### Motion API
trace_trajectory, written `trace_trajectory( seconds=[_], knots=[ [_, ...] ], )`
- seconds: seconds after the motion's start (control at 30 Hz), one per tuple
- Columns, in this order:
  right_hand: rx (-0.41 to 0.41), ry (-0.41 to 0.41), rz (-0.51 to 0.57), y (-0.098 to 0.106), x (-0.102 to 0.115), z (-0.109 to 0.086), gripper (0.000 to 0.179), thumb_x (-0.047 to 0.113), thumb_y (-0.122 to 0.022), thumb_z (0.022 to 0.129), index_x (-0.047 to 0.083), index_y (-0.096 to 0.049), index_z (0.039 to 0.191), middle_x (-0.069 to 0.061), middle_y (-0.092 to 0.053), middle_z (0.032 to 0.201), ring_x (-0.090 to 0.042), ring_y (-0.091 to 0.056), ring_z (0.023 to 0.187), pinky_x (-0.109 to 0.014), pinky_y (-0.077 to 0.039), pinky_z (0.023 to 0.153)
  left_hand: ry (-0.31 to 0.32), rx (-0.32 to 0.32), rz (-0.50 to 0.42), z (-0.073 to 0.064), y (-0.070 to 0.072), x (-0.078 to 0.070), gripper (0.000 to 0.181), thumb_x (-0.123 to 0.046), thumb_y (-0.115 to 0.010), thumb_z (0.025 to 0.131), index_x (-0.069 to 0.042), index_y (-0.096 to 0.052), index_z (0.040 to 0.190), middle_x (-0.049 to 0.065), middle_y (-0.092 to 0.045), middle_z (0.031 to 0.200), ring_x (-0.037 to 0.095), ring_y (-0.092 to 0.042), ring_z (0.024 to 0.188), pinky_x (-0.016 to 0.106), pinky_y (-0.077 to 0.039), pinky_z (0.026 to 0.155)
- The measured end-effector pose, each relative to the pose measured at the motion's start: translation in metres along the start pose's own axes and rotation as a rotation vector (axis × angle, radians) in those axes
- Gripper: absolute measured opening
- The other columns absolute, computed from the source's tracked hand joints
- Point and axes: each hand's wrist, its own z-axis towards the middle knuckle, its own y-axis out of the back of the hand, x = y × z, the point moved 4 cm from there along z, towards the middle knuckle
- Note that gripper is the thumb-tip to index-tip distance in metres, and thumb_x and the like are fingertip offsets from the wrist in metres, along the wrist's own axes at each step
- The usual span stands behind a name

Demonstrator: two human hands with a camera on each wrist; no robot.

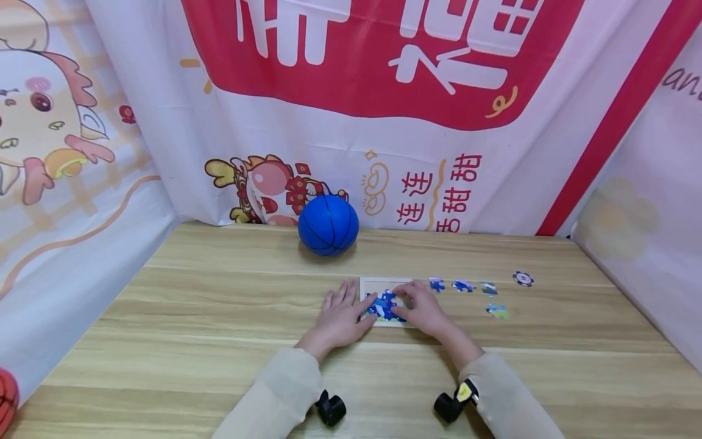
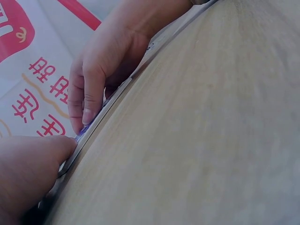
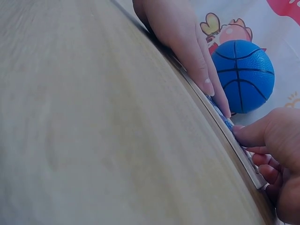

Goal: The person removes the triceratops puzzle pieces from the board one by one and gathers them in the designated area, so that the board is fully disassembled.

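A shallow puzzle tray (image 1: pixel 384 279) with a pale border lies on the wooden table, partly filled with joined blue jigsaw pieces (image 1: pixel 382 305). My left hand (image 1: pixel 340 316) lies spread flat over the tray's left edge, its thumb and index finger reaching onto the joined pieces. From the other side, my right hand (image 1: pixel 422 310) bends thumb and index finger around a jigsaw piece at the right of the picture. In the right wrist view the right thumb presses down on the blue pieces (image 3: pixel 225 121); the other fingers curl beneath the palm. The right hand covers the tray's right side.
Several loose jigsaw pieces (image 1: pixel 464 285) lie right of the tray, with a round poker chip (image 1: pixel 523 278) beyond them. A blue ball (image 1: pixel 328 225) sits at the table's back, against a printed curtain (image 1: pixel 340 146). Part of a red ball (image 1: pixel 7 399) shows at far left.
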Motion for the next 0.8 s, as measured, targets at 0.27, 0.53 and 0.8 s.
trace_trajectory(
  seconds=[0.27,0.53,0.8],
  knots=[
    [0.001,-0.025,0.014,-0.0011,-0.0007,0.0011,0.027,0.015,-0.065,0.077,0.01,-0.059,0.103,-0.003,-0.049,0.099,-0.022,-0.04,0.096,-0.042,-0.033,0.083,0.002,0.003,0.005,0.0015,-0.0011,0.0002,0.05,-0.05,-0.031,0.089,-0.03,-0.028,0.135,0.012,-0.002,0.143,0.029,0.005,0.127,0.05,0.002,0.097],
    [-0.02,-0.038,-0.006,-0.0026,-0.001,0.0034,0.024,0.015,-0.065,0.077,0.009,-0.059,0.099,-0.003,-0.048,0.096,-0.021,-0.039,0.092,-0.04,-0.033,0.082,-0.002,0.003,0.001,0.0017,-0.0011,0.0002,0.051,-0.049,-0.032,0.088,-0.029,-0.029,0.135,0.012,-0.003,0.143,0.03,0.004,0.128,0.051,0.002,0.097],
    [-0.037,-0.033,0.05,-0.0027,-0.0002,0.0028,0.023,0.011,-0.065,0.077,0.008,-0.056,0.097,-0.003,-0.047,0.085,-0.02,-0.04,0.082,-0.034,-0.035,0.072,-0.006,-0.004,0.001,-0.0008,0.0017,-0.0018,0.05,-0.048,-0.033,0.089,-0.028,-0.03,0.135,0.013,-0.004,0.143,0.03,0.002,0.127,0.051,0.001,0.097]
  ],
)
